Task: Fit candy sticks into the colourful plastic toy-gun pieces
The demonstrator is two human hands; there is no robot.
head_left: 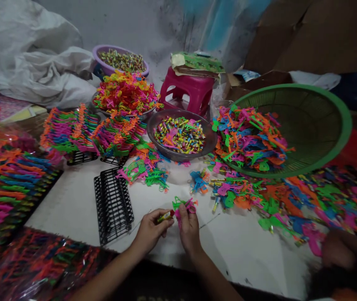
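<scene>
My left hand (151, 229) pinches a small wrapped candy tube (165, 216) with a green and red wrapper. My right hand (188, 228) grips small plastic toys (185, 205), one pink and one green, just above its fingers. Both hands meet over the white work surface (244, 242) near its front edge. An empty black slotted rack (113, 205) lies just left of my left hand.
A metal bowl of wrapped candies (180, 134) sits ahead, a tilted green basket (316, 125) spilling coloured plastic toys to the right. Filled racks of toys (9, 184) line the left. A pink stool (187, 90) and purple basin (120, 60) stand behind. Another person's knee or arm (338, 251) is at lower right.
</scene>
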